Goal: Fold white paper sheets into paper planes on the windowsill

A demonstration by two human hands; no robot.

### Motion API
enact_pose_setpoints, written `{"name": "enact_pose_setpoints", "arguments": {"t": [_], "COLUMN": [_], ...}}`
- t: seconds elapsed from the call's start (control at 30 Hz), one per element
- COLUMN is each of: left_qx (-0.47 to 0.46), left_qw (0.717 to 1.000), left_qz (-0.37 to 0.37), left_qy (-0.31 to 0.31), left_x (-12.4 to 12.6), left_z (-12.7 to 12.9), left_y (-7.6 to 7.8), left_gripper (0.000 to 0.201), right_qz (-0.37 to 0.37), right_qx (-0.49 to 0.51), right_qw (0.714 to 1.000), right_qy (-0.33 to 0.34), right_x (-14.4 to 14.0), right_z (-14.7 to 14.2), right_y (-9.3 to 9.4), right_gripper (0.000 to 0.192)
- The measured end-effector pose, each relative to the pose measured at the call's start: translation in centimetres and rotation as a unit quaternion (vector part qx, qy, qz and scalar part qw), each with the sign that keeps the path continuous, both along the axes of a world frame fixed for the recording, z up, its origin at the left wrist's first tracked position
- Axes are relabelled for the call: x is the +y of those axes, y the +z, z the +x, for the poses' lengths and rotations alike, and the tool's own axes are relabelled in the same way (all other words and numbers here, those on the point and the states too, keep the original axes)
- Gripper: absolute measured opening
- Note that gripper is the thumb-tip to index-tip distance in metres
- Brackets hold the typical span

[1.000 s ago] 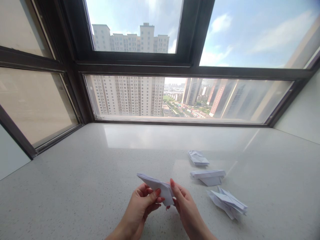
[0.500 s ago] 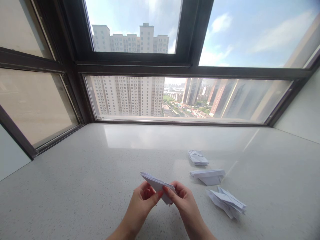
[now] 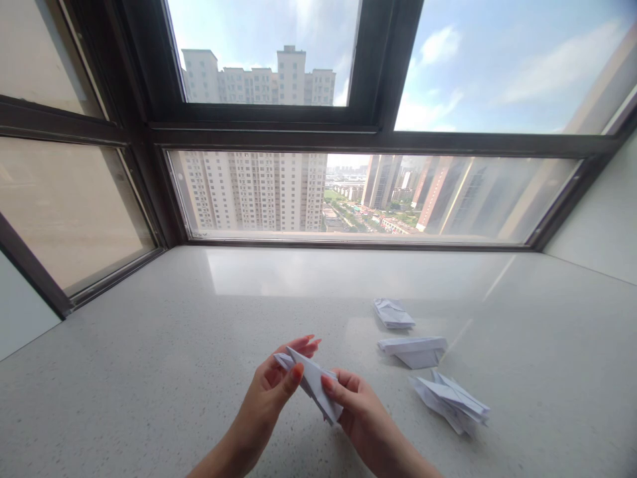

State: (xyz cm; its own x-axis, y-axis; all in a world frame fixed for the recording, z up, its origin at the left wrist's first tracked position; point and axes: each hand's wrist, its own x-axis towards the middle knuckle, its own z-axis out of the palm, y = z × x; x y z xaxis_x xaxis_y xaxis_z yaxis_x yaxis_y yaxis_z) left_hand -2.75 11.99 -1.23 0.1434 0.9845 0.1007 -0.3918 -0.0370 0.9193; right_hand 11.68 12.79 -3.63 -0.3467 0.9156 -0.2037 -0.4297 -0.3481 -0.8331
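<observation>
Between my hands is a folded piece of white paper [image 3: 314, 385], tilted, with its layers parted at the upper left end. My left hand [image 3: 266, 392] holds that end, the thumb on the near face and the fingers reaching behind it. At the lower right end my right hand [image 3: 359, 406] pinches the paper, thumb on top; its other fingers are partly hidden behind. To the right lie more folded white papers: a small flat one [image 3: 394, 314], a longer one [image 3: 414, 352] and a loose stack [image 3: 452, 401].
A speckled pale stone sill [image 3: 149, 372] spreads under everything. Dark window frames [image 3: 279, 139] border it at the back and left, and a white wall [image 3: 597, 219] stands on the right. Tall buildings [image 3: 249, 192] show through the glass.
The folded paper has turned steeper and its layers have spread at the left end. My left hand has shifted left and up, its fingers now stretched behind the paper.
</observation>
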Motion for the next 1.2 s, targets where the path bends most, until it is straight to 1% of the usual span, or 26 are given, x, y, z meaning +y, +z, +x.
{"name": "enact_pose_setpoints", "arguments": {"t": [0.1,0.17,0.3,0.43,0.57,0.73,0.8,0.87,0.93,1.03,1.1,1.2], "left_qx": [-0.006,-0.005,-0.010,-0.034,-0.057,-0.078,-0.094,-0.110,-0.120,-0.113,-0.098,-0.081], "left_qw": [0.999,0.998,0.997,0.997,0.995,0.993,0.992,0.991,0.991,0.990,0.991,0.992], "left_qz": [0.004,0.009,0.016,0.006,0.000,-0.036,-0.051,-0.053,-0.057,-0.080,-0.092,-0.099], "left_qy": [-0.042,-0.058,-0.072,-0.069,-0.080,-0.077,-0.063,-0.047,-0.031,-0.014,-0.007,0.006], "left_x": [-0.1,-0.1,-0.3,-0.5,-0.4,-0.6,-0.8,-0.9,-0.8,-0.4,-0.1,0.1], "left_z": [-0.4,-0.6,-0.6,-0.5,-0.5,-0.2,0.1,0.4,0.5,0.4,0.1,-0.1], "left_y": [0.0,0.1,0.2,0.3,0.6,1.0,0.9,0.8,0.8,0.7,0.6,0.4], "left_gripper": [0.040,0.040,0.039,0.034,0.024,0.022,0.024,0.025,0.024,0.024,0.028,0.030], "right_qz": [-0.029,-0.040,-0.049,-0.045,-0.049,-0.050,-0.035,0.000,0.045,0.102,0.121,0.133], "right_qx": [0.033,0.043,0.058,0.067,0.065,0.045,0.028,0.000,-0.046,-0.124,-0.158,-0.180], "right_qw": [0.999,0.998,0.996,0.994,0.995,0.997,0.999,1.000,0.998,0.986,0.979,0.973], "right_qy": [0.023,0.032,0.052,0.073,0.065,0.035,0.015,-0.001,-0.012,-0.035,-0.052,-0.062], "right_x": [-0.2,-0.3,-0.4,-0.5,-0.6,-0.5,-0.3,-0.2,-0.1,0.0,0.1,0.2], "right_z": [-0.1,-0.2,-0.1,0.0,-0.1,-0.1,-0.1,0.0,0.1,0.3,0.5,0.6], "right_y": [0.1,0.2,0.5,0.7,0.8,0.5,0.2,0.2,0.3,0.8,1.1,1.3], "right_gripper": [0.032,0.032,0.031,0.029,0.028,0.029,0.028,0.029,0.032,0.036,0.038,0.039]}}
